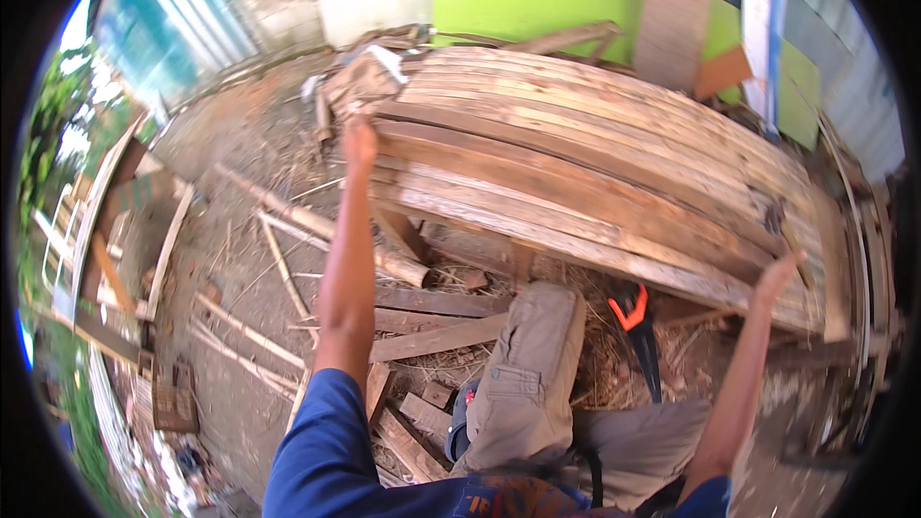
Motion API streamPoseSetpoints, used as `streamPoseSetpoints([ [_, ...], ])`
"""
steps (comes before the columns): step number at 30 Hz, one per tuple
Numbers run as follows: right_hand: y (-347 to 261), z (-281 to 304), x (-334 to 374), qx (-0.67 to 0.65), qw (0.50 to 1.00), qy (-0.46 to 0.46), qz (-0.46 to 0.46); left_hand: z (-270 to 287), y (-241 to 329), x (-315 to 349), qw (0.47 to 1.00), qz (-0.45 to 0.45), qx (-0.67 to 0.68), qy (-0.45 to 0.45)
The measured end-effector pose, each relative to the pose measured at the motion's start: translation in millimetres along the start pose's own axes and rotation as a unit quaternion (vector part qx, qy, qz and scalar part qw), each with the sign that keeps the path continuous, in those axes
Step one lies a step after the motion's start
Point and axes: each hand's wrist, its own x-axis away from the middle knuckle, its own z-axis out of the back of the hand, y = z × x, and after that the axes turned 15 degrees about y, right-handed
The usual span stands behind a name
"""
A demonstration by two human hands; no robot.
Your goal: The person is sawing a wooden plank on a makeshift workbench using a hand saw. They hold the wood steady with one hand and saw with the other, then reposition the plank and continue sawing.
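1. The left hand (362,141) is gripping a brown beam (566,182) at its left end, the fingers blurring.
2. The right hand (779,275) is gripping the right end.
3. The beam is stretching lengthwise over a slatted bench top (710,139); I can't tell whether they're touching.
4. An orange-handled tool (629,308) is showing beside the person's bent leg (530,374).
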Motion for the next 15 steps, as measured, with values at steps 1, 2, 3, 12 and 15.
streamPoseSetpoints([
  [1, -2, 15, -13, 0.013, 1.0, 0.002, -0.016, 9, 46, 18, 0.994, 0.108, 0.029, -0.004],
  [2, -5, 3, -11, -0.031, 0.998, -0.025, -0.054, 29, 43, 15, 0.982, 0.177, 0.048, 0.032],
  [3, -13, -13, -1, -0.037, 0.997, -0.029, -0.064, 44, 35, 12, 0.976, 0.195, 0.08, 0.063],
  [12, -55, -15, 41, -0.143, 0.981, -0.047, -0.123, 61, 33, 22, 0.925, 0.246, 0.283, 0.063],
  [15, -39, -10, 23, -0.146, 0.982, -0.083, -0.092, 58, 32, 20, 0.917, 0.251, 0.307, 0.04],
])
